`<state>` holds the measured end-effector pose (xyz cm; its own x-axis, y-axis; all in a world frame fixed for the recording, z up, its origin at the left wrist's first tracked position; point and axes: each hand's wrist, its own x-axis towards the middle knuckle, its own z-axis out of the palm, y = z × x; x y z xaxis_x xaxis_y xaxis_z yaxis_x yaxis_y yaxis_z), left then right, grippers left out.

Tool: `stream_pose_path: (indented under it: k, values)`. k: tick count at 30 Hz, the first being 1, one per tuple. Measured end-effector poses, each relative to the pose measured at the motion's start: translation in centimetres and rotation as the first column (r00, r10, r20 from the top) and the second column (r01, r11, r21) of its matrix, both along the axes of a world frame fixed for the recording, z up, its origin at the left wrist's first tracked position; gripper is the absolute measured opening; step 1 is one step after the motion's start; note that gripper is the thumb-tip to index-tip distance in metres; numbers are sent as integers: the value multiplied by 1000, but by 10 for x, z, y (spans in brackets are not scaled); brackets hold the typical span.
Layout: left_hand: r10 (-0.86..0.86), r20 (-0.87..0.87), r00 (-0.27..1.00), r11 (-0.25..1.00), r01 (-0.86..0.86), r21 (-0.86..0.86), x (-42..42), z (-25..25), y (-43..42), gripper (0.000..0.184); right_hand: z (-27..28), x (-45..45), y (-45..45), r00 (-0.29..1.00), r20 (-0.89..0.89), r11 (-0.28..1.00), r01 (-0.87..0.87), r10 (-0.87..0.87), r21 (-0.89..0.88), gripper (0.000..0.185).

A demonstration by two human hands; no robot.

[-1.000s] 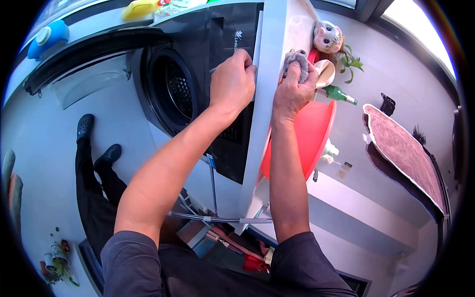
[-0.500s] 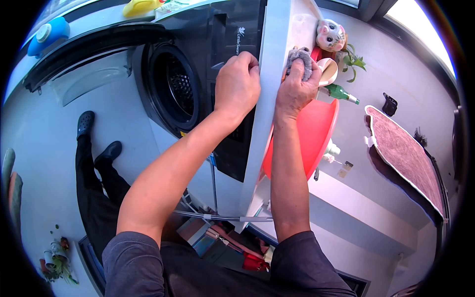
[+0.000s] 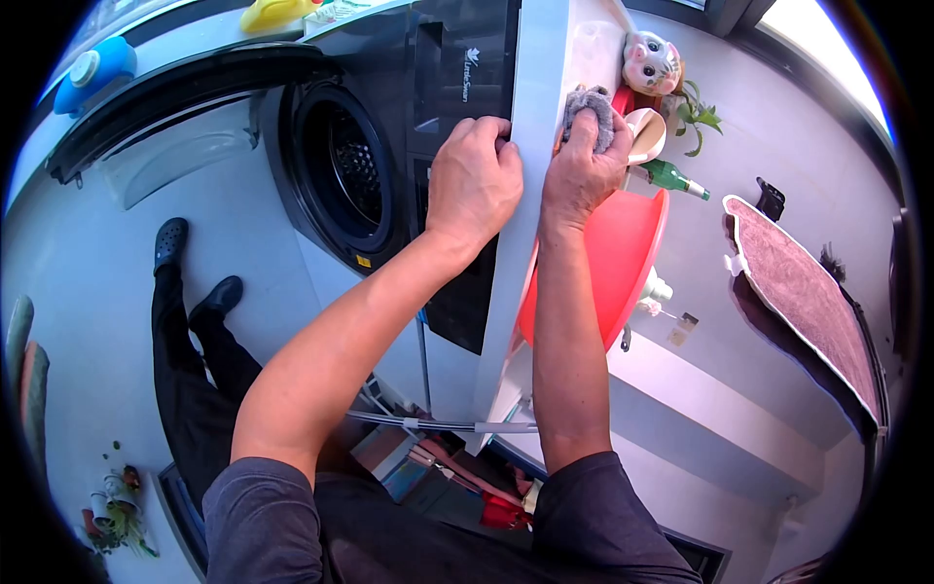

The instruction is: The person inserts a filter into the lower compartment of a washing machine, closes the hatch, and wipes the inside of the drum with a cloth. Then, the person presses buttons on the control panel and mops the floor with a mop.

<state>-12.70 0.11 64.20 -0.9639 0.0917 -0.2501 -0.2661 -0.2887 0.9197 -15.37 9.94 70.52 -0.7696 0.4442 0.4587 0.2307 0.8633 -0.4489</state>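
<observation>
Counts two bare hands near the upper middle of the frame. With the right hand (image 3: 582, 183), just right of centre: grasps one grey cloth (image 3: 584, 97) between thumb and fingers, beside the white worktop (image 3: 545, 58) edge. Of the cloth: bunched, long axis running roughly up and down the frame, one end toward the top edge, the other tucked into the grip. With the left hand (image 3: 475, 185), slightly left of the cloth: bends the fingers inward before the dark panel of one washing machine (image 3: 389, 58); cannot tell whether the grip encloses anything, with the fingertips hidden.

Right of the cloth, counts one cream scoop-like piece (image 3: 646, 136), one green bottle (image 3: 673, 178) with neck toward the right edge, one cat-faced figure (image 3: 647, 60) and one leafy plant (image 3: 696, 119). Below these, one red basin (image 3: 630, 243), partly behind the right forearm. At far right, one pink towel-like piece (image 3: 793, 282).

At upper left, one black door (image 3: 195, 90) swung out, one blue container (image 3: 115, 66) and one yellow bottle (image 3: 277, 14). At left, two dark shoes (image 3: 170, 238).
</observation>
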Motion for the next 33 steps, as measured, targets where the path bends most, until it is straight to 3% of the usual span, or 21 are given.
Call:
stream_pose_path:
  k: [5,8,10,11,13,20,22,23,25,26,28,29,33]
  values:
    - [-14,-5,1000,1000,14,-15,0,1,0,25,5,-1,-16,1000,-12,984,7,-9,-177,29]
    - [-10,6,1000,1000,10,-22,-3,2,0,28,2,-2,-8,1000,-19,989,-8,5,-149,27]
    - [73,-55,996,996,-76,-50,-7,-2,5,33,-7,-1,18,991,-50,983,-119,127,139,26]
    - [73,-56,996,996,-76,-51,-11,-2,3,33,-4,-1,9,991,-51,983,-118,126,138,26]
    - [36,-16,999,999,-36,13,-23,0,-3,36,6,-2,-19,1000,-3,996,8,-9,-84,27]
    - [0,-96,995,995,-10,-96,-54,-5,-2,44,3,1,-10,1000,-18,1000,-8,7,-4,27]
    - [-30,-84,996,995,21,-102,-54,-4,-4,45,1,1,1,999,7,948,-47,47,315,27]
    - [-53,-69,996,993,46,-108,-56,-4,-5,46,3,-1,-4,999,-2,948,-43,46,315,27]
    - [-34,-139,990,986,11,-167,-54,-9,-6,46,7,-1,-15,999,12,993,35,-37,110,28]
    - [-19,-200,980,975,-26,-220,-53,-10,-8,45,7,-2,-18,999,7,993,40,-41,109,28]
    - [-60,-252,966,953,-19,-301,-52,-16,-13,44,8,-2,-19,1000,-8,997,28,-28,-77,29]
    - [-99,-298,949,925,-22,-379,-53,-17,-18,42,8,-1,-18,999,-16,996,33,-34,-77,29]
    - [-140,-394,908,934,-11,-357,-52,-20,-33,26,5,1,-7,999,1,997,41,-41,-63,29]
